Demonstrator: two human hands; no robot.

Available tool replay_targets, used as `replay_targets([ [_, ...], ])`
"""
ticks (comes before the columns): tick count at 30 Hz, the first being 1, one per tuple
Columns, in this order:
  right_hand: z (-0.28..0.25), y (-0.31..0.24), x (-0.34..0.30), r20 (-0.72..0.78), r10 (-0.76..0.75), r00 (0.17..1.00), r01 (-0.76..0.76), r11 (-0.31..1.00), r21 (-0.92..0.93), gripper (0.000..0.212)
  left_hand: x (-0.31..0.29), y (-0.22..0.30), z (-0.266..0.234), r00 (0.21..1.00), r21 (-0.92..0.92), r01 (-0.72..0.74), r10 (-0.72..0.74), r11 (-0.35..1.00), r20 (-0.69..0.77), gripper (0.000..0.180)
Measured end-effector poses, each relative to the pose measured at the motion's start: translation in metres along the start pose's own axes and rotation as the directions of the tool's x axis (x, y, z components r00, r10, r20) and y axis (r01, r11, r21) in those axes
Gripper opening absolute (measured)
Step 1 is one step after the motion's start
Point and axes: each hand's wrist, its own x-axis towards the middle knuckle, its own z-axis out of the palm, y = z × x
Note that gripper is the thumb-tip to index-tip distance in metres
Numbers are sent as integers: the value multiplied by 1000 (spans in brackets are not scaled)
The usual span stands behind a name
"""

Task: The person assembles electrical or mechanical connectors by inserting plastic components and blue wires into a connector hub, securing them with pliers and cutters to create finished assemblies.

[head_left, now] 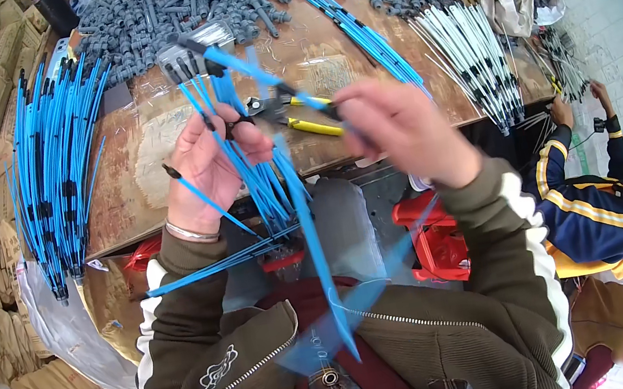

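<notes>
Okay, so the left hand has its fingers curled round a bunch of thin blue rods, and the right hand has its fingers clamped on a black-jointed blue rod (pretty blurry, that one). Between both sets of fingers, yellow-handled pliers lie on the table; well past the fingertips, grey fittings are heaped.

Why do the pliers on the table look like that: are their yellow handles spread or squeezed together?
Spread: the yellow handles of the pliers show a gap between them.
</notes>
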Motion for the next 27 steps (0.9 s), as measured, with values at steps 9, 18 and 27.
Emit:
replay_targets([
  [9, -1, 68, 46, 134, -412, 901, 432, 843, -320, 20, 9, -10, 24, 983, 115, -28, 49, 993, -180, 28],
  [18, -117, 227, 130, -404, -54, 913, -323, 510, -798, 29, -27, 16, 14, 976, 119, 196, -206, 973, 77, 28],
  [27, -112, 205, 117, -463, -137, 875, -360, 454, -815, 29, -39, 3, 31, 956, 586, -160, 272, 795, -107, 23],
])
